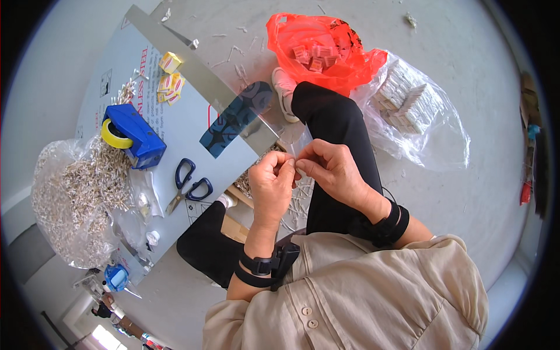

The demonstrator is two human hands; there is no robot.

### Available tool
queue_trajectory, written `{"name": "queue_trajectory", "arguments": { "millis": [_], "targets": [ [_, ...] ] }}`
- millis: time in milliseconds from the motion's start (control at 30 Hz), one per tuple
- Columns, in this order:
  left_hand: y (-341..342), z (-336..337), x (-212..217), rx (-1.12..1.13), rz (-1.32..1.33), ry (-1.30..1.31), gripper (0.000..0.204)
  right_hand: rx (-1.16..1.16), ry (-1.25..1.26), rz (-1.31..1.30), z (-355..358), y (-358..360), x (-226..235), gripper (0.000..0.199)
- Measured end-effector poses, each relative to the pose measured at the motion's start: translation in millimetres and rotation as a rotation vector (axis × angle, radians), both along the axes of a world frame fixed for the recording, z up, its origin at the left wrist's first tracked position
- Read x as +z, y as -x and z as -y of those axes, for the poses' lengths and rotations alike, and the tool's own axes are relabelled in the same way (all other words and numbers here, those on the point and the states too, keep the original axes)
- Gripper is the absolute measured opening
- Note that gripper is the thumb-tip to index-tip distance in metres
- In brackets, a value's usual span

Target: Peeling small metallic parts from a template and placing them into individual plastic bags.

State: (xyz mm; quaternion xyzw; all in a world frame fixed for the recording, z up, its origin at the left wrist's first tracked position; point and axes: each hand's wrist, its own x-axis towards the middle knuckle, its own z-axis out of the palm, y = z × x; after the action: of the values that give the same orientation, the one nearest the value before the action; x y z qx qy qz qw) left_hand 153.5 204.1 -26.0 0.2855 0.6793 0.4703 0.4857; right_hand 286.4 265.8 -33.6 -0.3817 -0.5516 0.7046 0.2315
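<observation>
Fingertips of both my hands meet above my knee, pinching a tiny pale piece (296,164) that is too small for me to tell its long axis or which way it points. It looks whitish and thin, nearly hidden between thumbs and forefingers. My left hand (273,184) rises from below with its wrist straight, back of the hand to the camera, fingers curled together and closed on the piece. My right hand (332,169) comes in from the right, knuckles up, thumb and forefinger closed on the same piece, touching the left fingertips. Both wrists wear black straps. I sit on a grey floor, black trouser legs bent beneath my hands. To my left lie blue scissors (188,185) and a blue tape dispenser (133,135) on a pale board (111,70), with a clear bag of pale small parts (73,195) beside it. Ahead sits a red bag (318,49) holding small packets.
</observation>
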Motion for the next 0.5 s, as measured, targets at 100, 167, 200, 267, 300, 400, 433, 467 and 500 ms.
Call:
{"name": "queue_trajectory", "arguments": {
  "millis": [100, 167, 200, 267, 300, 400, 433, 467, 500],
  "targets": [
    [0.5, 3.3, -7.8, 0.021, 0.009, -0.03, 0.008, 0.01, -0.08, 0.131, -0.5, 0.7, -1.1, 0.013],
    [0.6, 3.7, -10.4, 0.004, -0.057, -0.063, 0.011, -0.014, 0.011, 0.069, -0.5, 2.5, -1.9, 0.013],
    [0.4, 2.7, -9.8, 0.003, -0.056, -0.062, 0.011, -0.014, 0.011, 0.071, -1.4, 3.1, -2.7, 0.013],
    [0.8, -0.4, -7.9, -0.019, -0.007, -0.055, 0.014, -0.108, 0.24, -0.054, -5.0, 4.2, -4.8, 0.014],
    [2.3, -0.5, -8.6, -0.019, -0.006, -0.054, 0.014, -0.108, 0.241, -0.052, -6.2, 4.6, -3.4, 0.014],
    [5.8, -0.1, -10.0, -0.043, 0.067, -0.025, 0.016, -0.11, 0.299, -0.049, -10.0, 4.1, 0.6, 0.013],
    [5.6, -0.7, -8.9, -0.042, 0.12, -0.006, 0.016, -0.096, 0.296, -0.035, -11.2, 3.4, 0.3, 0.013],
    [5.7, -1.0, -8.4, -0.041, 0.173, 0.013, 0.017, -0.082, 0.293, -0.021, -12.4, 2.8, -0.3, 0.013],
    [6.0, -0.9, -8.3, -0.042, 0.174, 0.014, 0.017, -0.083, 0.294, -0.02, -13.3, 1.9, -2.6, 0.013]
  ]
}}
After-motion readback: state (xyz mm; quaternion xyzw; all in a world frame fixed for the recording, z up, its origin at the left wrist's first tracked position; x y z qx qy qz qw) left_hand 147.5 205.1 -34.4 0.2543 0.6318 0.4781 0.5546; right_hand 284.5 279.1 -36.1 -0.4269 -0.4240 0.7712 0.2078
